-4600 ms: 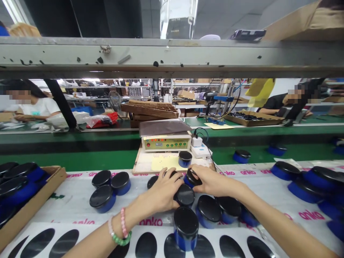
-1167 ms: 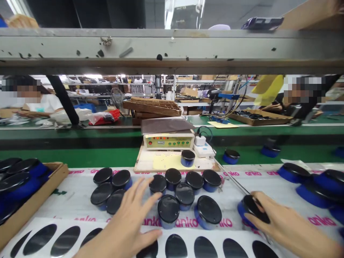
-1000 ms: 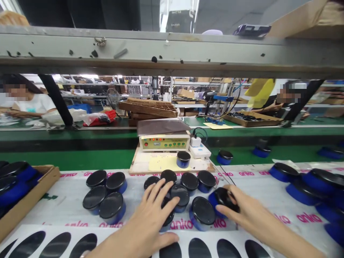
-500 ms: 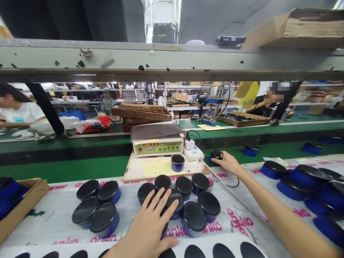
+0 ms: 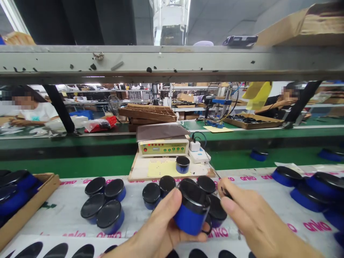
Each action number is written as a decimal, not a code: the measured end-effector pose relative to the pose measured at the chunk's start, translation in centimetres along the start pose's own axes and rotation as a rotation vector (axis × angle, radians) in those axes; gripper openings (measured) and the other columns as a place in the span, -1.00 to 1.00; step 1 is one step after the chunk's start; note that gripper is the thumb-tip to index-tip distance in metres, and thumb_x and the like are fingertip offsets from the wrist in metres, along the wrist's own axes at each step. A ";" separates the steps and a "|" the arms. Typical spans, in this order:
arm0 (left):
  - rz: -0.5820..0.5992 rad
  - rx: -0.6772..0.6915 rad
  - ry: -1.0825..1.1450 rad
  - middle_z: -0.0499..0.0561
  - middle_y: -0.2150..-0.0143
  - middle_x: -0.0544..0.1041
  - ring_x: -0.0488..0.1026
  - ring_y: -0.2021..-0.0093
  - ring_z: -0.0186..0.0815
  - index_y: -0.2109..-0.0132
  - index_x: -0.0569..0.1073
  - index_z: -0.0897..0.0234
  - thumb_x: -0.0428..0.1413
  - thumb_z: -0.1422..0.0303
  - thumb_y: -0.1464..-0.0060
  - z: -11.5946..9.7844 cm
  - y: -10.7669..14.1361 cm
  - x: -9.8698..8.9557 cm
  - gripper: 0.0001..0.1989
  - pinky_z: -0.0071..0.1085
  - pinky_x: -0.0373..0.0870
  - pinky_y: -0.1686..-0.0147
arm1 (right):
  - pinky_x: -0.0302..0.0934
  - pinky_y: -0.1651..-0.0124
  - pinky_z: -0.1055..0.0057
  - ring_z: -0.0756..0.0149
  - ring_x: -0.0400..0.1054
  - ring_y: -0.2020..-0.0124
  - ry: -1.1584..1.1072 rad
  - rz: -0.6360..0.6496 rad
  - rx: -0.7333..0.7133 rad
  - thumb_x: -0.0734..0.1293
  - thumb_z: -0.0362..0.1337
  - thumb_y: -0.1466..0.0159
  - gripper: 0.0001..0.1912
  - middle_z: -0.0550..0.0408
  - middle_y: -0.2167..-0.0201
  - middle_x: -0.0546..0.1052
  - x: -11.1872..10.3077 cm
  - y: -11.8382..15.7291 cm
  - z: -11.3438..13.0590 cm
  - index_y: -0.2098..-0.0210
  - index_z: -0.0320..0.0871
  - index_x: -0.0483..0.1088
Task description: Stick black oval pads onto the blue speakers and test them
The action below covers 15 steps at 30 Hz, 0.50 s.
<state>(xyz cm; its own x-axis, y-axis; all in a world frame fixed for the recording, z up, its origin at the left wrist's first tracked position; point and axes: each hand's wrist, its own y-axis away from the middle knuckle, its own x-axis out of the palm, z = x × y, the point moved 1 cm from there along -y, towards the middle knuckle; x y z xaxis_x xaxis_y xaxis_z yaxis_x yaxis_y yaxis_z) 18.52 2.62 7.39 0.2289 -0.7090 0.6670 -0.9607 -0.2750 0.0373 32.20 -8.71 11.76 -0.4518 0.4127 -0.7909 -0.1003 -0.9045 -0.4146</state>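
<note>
My left hand (image 5: 168,218) is wrapped round a short blue cylinder with a glossy black top (image 5: 191,215), held up and tilted above the table. A thin black loop, apparently cord, shows by the fingertips under it. Just to the right, my right hand (image 5: 249,211) is pinched closed on a small dark piece (image 5: 227,192); what it is I cannot make out. Behind the held cylinder stand several like it, such as one black-topped cylinder (image 5: 151,195), partly hidden by my hands. Another group of cylinders (image 5: 109,215) stands to the left.
A tester box (image 5: 163,147) with buttons sits on a board (image 5: 139,173), with one cylinder (image 5: 182,165) before it. More cylinders (image 5: 311,193) crowd the right; a carton (image 5: 45,186) of them is left. A sheet of black ovals (image 5: 57,251) lies in front. Two people work beyond the green belt (image 5: 107,165).
My right hand has come back from the green belt, where it gripped a cylinder. My left hand has lifted off the table group and now holds a cylinder. The view has shifted slightly.
</note>
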 end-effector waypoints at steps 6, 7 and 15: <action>-0.139 0.057 0.070 0.13 0.11 0.54 0.50 0.09 -0.17 -0.02 0.39 0.32 0.13 0.12 -0.12 -1.1 1.8 -1.0 -0.57 -0.25 0.49 0.16 | 0.17 0.50 0.47 0.37 0.31 0.55 0.116 -0.060 -0.247 0.02 -0.30 -0.40 -0.70 0.15 0.54 0.41 1.0 0.2 1.0 0.41 -0.07 0.25; -0.142 0.066 0.063 0.12 0.13 0.54 0.50 0.10 -0.18 0.01 0.40 0.31 0.14 0.12 -0.11 -1.2 2.0 -0.8 -0.59 -0.25 0.49 0.18 | 0.15 0.52 0.48 0.38 0.29 0.57 0.123 -0.041 -0.255 0.01 -0.31 -0.40 -0.67 0.15 0.56 0.39 1.2 0.1 1.3 0.44 -0.08 0.25; -0.172 0.231 -0.242 0.02 0.14 0.47 0.49 0.31 -0.30 0.01 0.24 0.16 0.19 0.02 -0.01 -0.9 2.5 -0.7 -0.49 -0.34 0.45 0.34 | 0.08 0.59 0.47 0.41 0.28 0.65 0.191 0.041 -0.233 -0.01 -0.28 -0.42 -0.60 0.19 0.63 0.39 1.1 0.2 1.7 0.52 -0.09 0.21</action>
<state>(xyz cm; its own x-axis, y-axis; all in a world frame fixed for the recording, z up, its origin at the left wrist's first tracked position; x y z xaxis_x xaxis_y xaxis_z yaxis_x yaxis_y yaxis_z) 15.84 2.97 7.70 0.4406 -0.7649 0.4699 -0.8506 -0.5230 -0.0539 30.16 -8.67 11.61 -0.2745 0.4088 -0.8704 0.1306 -0.8809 -0.4549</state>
